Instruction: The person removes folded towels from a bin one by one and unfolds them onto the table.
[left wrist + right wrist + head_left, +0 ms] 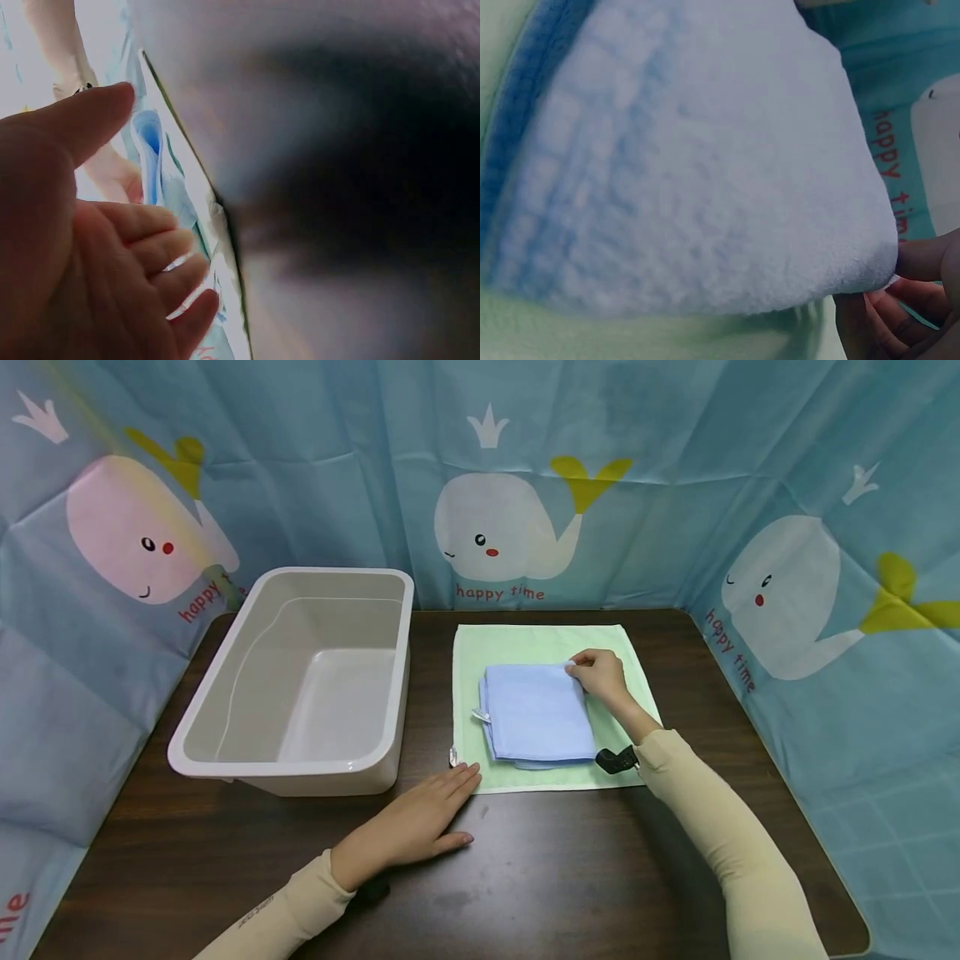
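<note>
A folded blue towel (536, 714) lies on a flat, spread-out green towel (468, 652), a small white tag (481, 716) sticking out at its left side. My right hand (598, 673) pinches the blue towel's far right corner between thumb and fingers. In the right wrist view, that corner of the blue towel (727, 172) sits between the fingertips. Flat and palm down, my left hand (420, 818) has its fingertips at the green towel's near left corner. Its fingers are straight in the left wrist view, with the blue towel's folded edge (150, 154) beyond them.
A deep white plastic tub (401, 693) stands left of the towels on the dark wooden table (525, 877). A blue curtain (322, 510) printed with whales hangs behind the table and along both sides. A black wrist device (617, 761) overlaps the green towel's right part.
</note>
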### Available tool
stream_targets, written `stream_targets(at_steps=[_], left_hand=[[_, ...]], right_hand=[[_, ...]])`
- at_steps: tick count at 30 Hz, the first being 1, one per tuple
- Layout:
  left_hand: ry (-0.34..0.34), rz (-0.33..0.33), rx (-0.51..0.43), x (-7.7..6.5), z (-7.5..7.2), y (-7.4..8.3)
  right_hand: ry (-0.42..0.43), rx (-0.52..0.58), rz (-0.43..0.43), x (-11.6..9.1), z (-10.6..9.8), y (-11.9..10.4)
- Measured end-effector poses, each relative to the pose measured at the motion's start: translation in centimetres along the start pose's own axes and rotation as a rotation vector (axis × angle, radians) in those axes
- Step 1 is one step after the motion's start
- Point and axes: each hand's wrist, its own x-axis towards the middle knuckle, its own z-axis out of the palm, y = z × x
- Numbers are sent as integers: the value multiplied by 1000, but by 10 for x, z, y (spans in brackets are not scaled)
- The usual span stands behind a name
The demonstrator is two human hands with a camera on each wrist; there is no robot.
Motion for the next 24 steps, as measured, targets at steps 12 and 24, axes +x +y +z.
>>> stream_targets(at_steps=[12,24], left_hand=[[-84,-45,-35,-3,-5,5],[-73,-46,8,0,-10,7]], right_hand=[[25,-32,2,7,-4,6],[25,-184,-59,4,0,11]])
